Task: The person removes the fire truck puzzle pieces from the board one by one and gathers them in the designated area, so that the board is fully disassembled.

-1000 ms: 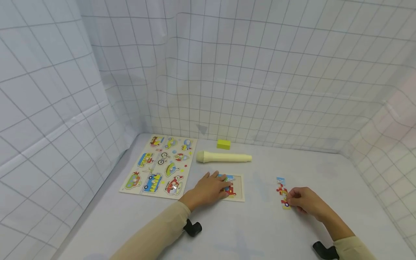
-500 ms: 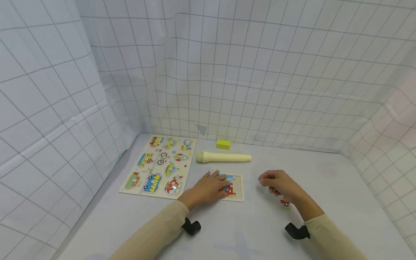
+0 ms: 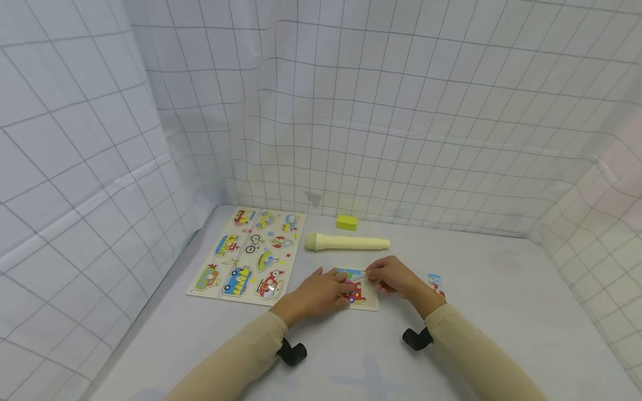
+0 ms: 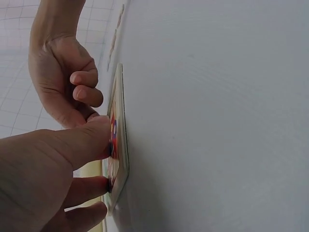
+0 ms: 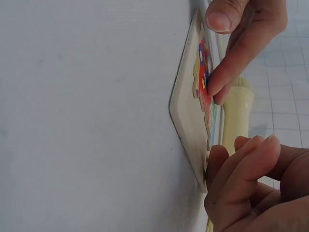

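A small wooden jigsaw board (image 3: 372,303) lies on the table, its tray partly filled with red and blue pieces (image 3: 357,294). My left hand (image 3: 319,294) rests on its left side, fingers spread and pressing on the picture. At the board's upper right corner is my right hand (image 3: 393,276), thumb and fingertips pinched together low over the tray. They pinch a puzzle piece, mostly hidden by the fingers. In the right wrist view, the right hand (image 5: 251,183) is close against the board's edge. Loose puzzle pieces (image 3: 434,280) lie to the right, partly behind the right forearm.
A larger vehicle puzzle board (image 3: 246,256) lies at the left. Behind the small board are a cream toy microphone (image 3: 351,243) and a yellow block (image 3: 346,223). White gridded cloth (image 3: 401,139) stands behind and at the sides.
My right hand has moved left from the loose pieces, pinching, to the small board's upper right corner. My left hand has stayed on the board.
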{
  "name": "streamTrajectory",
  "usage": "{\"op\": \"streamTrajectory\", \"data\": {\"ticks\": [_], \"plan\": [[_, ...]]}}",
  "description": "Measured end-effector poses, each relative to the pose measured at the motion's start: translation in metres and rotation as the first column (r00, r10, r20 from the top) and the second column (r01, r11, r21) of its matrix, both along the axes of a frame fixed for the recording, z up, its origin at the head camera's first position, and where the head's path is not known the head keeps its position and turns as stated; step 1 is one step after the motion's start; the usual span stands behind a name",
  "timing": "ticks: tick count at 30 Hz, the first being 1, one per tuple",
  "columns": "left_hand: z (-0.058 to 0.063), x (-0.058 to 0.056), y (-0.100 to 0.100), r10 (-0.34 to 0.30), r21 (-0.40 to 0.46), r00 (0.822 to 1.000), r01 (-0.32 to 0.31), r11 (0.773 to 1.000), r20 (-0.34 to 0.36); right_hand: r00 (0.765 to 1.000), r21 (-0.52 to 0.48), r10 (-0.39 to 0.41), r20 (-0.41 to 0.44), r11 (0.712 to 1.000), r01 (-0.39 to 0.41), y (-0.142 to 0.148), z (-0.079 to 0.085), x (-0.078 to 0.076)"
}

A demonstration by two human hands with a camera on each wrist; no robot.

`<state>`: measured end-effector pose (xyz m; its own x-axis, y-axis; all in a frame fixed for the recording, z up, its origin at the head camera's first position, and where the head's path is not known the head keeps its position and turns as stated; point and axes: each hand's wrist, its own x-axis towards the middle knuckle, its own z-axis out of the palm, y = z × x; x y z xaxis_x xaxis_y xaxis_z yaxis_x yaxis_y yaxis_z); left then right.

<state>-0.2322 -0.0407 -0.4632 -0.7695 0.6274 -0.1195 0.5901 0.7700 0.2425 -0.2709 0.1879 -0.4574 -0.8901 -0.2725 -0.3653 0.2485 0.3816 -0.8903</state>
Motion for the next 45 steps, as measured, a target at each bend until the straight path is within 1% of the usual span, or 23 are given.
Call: {"op": "streamTrajectory", "data": {"ticks": [3, 7, 15, 21, 24, 27, 29, 33, 36, 38, 40, 42, 45], "plan": [[0.003, 0.002, 0.0, -0.006, -0.011, 1.0, 0.006, 1.0, 0.008, 1.0, 0.023, 0.009, -0.014, 1.0, -0.009, -0.003, -0.004, -0.001], [0.005, 0.003, 0.0, -0.011, -0.018, 1.0, 0.011, 1.0, 0.023, 1.0, 0.036, 0.011, -0.012, 0.999, -0.011, -0.007, -0.006, -0.003], [0.002, 0.002, -0.001, -0.015, -0.019, 1.0, 0.015, 1.0, 0.026, 0.999, -0.013, -0.038, -0.016, 0.999, 0.038, -0.009, -0.007, -0.006], [-0.003, 0.0, -0.002, -0.016, -0.023, 1.0, 0.016, 1.0, 0.024, 0.998, -0.059, -0.063, 0.005, 0.996, 0.063, -0.013, -0.009, -0.007], [-0.003, 0.0, -0.002, -0.017, -0.019, 1.0, 0.017, 1.0, 0.024, 0.996, -0.087, -0.089, 0.014, 0.992, 0.09, -0.009, -0.009, -0.008], [-0.003, 0.001, -0.002, -0.012, -0.017, 1.0, 0.012, 1.0, 0.024, 0.994, -0.09, -0.107, 0.008, 0.99, 0.107, 0.005, -0.005, -0.01], [-0.002, 0.002, -0.002, -0.006, -0.015, 1.0, 0.007, 1.0, 0.026, 0.994, -0.068, -0.111, -0.007, 0.992, 0.11, 0.019, 0.001, -0.01], [0.0, 0.003, -0.003, -0.001, -0.021, 1.0, 0.002, 1.0, 0.025, 0.993, -0.026, -0.115, -0.03, 0.993, 0.114, 0.061, 0.013, -0.009], [0.0, 0.004, -0.005, 0.0, -0.017, 1.0, 0.001, 1.0, 0.026, 0.992, -0.002, -0.119, -0.04, 0.993, 0.119, 0.093, 0.019, -0.008], [0.0, 0.004, -0.005, 0.0, -0.014, 1.0, 0.0, 1.0, 0.027, 0.992, 0.019, -0.123, -0.035, 0.992, 0.124, 0.109, 0.019, -0.007], [0.0, 0.004, -0.005, 0.0, -0.012, 1.0, 0.0, 1.0, 0.027, 0.993, 0.042, -0.112, -0.027, 0.993, 0.113, 0.12, 0.018, -0.006], [0.0, 0.004, -0.005, 0.0, -0.007, 0.999, 0.0, 1.0, 0.033, 0.994, 0.067, -0.105, -0.01, 0.992, 0.106, 0.126, 0.016, -0.005], [-0.001, 0.003, -0.004, 0.002, 0.004, 0.999, -0.002, 1.0, 0.04, 0.996, 0.092, -0.088, -0.008, 0.992, 0.089, 0.13, 0.01, -0.004]]}}
